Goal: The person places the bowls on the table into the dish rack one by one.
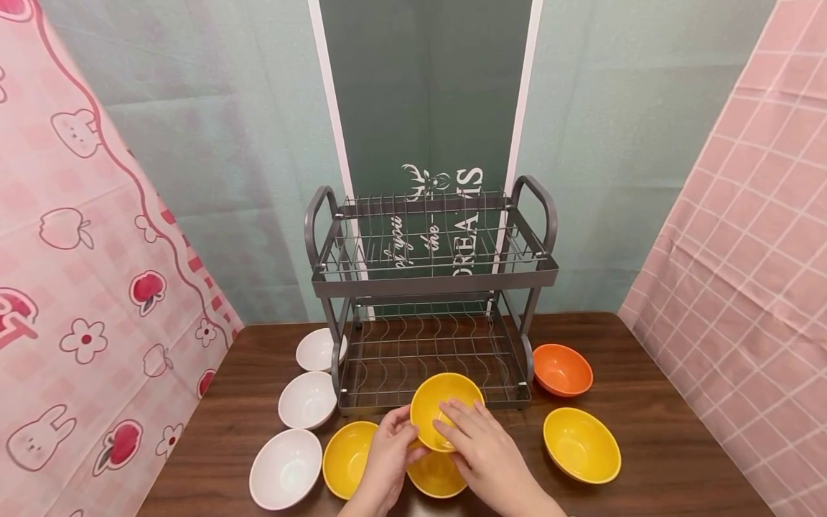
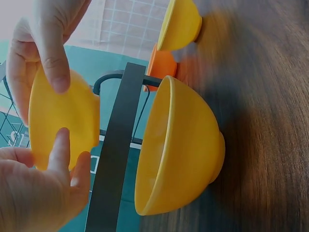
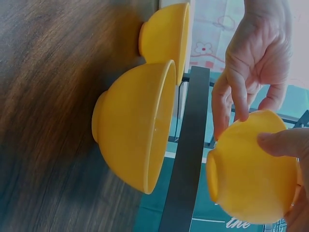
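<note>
A small yellow bowl (image 1: pixel 429 399) is held tilted above the table, in front of the rack, between both hands. My left hand (image 1: pixel 386 459) holds its left side with thumb and fingers. My right hand (image 1: pixel 481 449) grips the right side, fingers reaching inside and the thumb on the outer wall, as the right wrist view shows. Directly below, another yellow bowl (image 1: pixel 437 481) stands upright on the table, partly hidden by the hands and the held bowl. To its left is a third yellow bowl (image 1: pixel 345 459), close to my left forearm.
A dark two-tier dish rack (image 1: pixel 434 286) stands behind the hands. Three white bowls (image 1: pixel 286 468) line the left side. An orange bowl (image 1: pixel 562 370) and a further yellow bowl (image 1: pixel 581 445) sit at the right on the wooden table (image 1: pixel 665 459). Patterned cloths hang around.
</note>
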